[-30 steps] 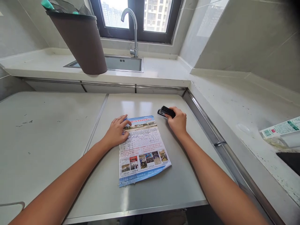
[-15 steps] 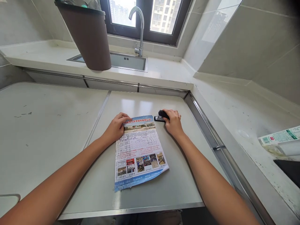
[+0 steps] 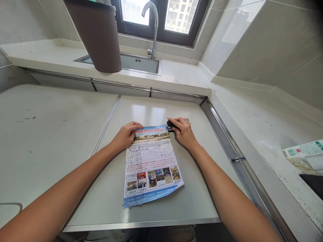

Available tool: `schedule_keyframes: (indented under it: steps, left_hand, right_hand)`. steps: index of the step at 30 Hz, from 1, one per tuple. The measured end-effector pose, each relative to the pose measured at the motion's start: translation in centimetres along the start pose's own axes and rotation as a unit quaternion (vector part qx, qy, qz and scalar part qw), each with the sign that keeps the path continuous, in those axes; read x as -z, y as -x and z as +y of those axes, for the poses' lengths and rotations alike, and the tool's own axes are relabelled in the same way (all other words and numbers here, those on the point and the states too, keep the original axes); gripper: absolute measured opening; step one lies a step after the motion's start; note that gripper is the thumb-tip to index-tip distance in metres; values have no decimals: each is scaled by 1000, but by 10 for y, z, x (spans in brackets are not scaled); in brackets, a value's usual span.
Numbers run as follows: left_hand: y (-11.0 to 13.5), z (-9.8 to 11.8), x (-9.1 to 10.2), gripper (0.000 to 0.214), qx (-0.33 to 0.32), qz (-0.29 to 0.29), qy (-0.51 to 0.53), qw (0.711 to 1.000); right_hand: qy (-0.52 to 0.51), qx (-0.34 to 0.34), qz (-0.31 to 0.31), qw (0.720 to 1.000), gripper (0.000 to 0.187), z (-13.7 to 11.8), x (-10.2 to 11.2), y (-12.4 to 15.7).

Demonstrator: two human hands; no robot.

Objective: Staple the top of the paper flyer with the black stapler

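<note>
A printed flyer point(image 3: 154, 155) with a blue top and bottom lies on the white table, its lower right corner curled up and its lower left edge frayed. Many staple-like marks run down its left side. My left hand point(image 3: 126, 136) grips the flyer at the upper left edge, fingers over the sheet. In my right hand point(image 3: 185, 131) is a black stapler point(image 3: 170, 124), its nose at the flyer's upper right corner. The fingers lie over its top and hide most of its body.
Loose staples point(image 3: 30, 118) are scattered over the left table panel point(image 3: 58, 144). Behind stand a brown bin point(image 3: 101, 40), a sink point(image 3: 141, 63) and a faucet point(image 3: 154, 30) below the window. A raised counter point(image 3: 254, 114) with a white-green package point(image 3: 304, 149) borders the right side.
My right hand has brought the stapler left to the flyer's upper right corner, and its fingers now press over the top. My left hand stays on the flyer. The view has shifted slightly.
</note>
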State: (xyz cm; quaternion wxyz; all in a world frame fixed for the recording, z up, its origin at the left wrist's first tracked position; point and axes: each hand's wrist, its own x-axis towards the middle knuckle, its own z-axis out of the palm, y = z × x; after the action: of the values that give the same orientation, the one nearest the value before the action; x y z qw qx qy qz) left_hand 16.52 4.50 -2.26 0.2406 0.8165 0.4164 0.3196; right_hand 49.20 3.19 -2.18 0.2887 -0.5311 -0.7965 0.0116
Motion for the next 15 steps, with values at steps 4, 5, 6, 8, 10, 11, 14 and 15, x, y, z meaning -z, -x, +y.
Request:
schedule_keyframes:
  steps: [4, 5, 6, 8, 10, 11, 14, 15]
  left_hand:
    - [0, 1, 0, 47, -12, -13, 4, 1000]
    - [0, 1, 0, 47, -12, -14, 5, 1000]
    - [0, 1, 0, 46, -12, -15, 5, 1000]
    - [0, 2, 0, 46, -13, -15, 4, 1000]
    - [0, 2, 0, 46, -12, -14, 2, 1000]
    - [0, 2, 0, 46, -12, -13, 3, 1000]
    - [0, 2, 0, 46, -9, -13, 6, 1000]
    - [0, 2, 0, 46, -8, -14, 6, 1000]
  right_hand:
    - [11, -1, -9, 1000, 55, -2, 0, -1]
    - [12, -6, -8, 1000, 55, -3, -1, -1]
    - [13, -11, -6, 1000, 56, -4, -1, -1]
    - [18, -20, 0, 1000, 57, -4, -2, -2]
    - [23, -22, 5, 999, 57, -4, -2, -2]
    - [25, -20, 6, 999, 58, -4, -2, -2]
    - [29, -15, 5, 999, 58, -3, -3, -2]
    - [30, -14, 4, 999, 57, -2, -3, -2]
